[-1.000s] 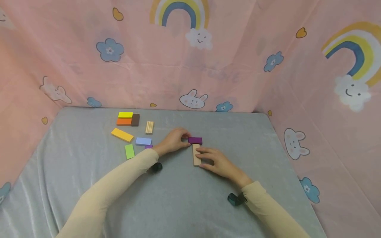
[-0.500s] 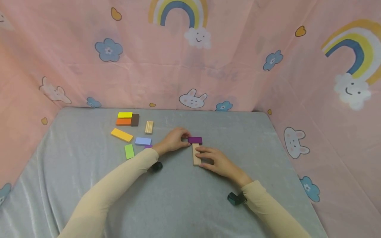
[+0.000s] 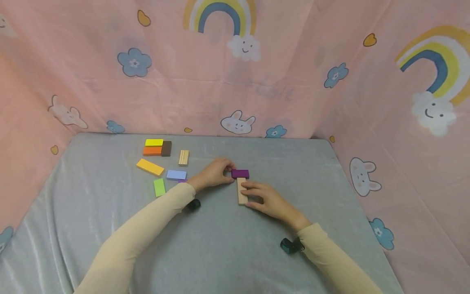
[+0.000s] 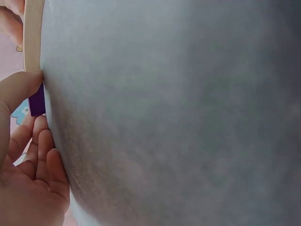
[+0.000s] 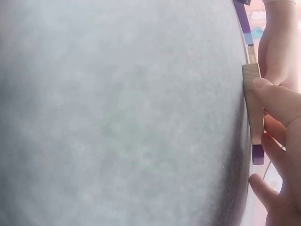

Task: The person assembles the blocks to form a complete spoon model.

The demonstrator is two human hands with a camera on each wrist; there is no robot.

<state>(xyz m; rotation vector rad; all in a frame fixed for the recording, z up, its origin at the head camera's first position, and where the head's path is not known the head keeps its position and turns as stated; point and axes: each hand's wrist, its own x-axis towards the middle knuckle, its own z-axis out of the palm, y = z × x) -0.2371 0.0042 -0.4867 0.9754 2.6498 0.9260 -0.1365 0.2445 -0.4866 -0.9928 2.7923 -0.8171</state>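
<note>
A dark purple block (image 3: 240, 174) lies crosswise on the grey cloth, against the far end of a plain wooden block (image 3: 240, 197), so the two form a T. My left hand (image 3: 213, 174) pinches the purple block's left end between thumb and fingers. In the left wrist view, the thumb overlaps the seam between the purple block (image 4: 37, 101) and the wooden block (image 4: 33, 37). My right hand (image 3: 269, 201) holds the wooden block from its right side. In the right wrist view, its thumb presses near one end of the wooden block (image 5: 254, 117).
Left of my hands lie a yellow block (image 3: 154, 142), an orange block (image 3: 152, 151), a brown block (image 3: 166, 148), an amber block (image 3: 150, 167), a striped wooden piece (image 3: 184, 158), a blue block (image 3: 176, 174) and a green block (image 3: 159, 187). My left wrist partly hides another purple block (image 3: 182, 181).
</note>
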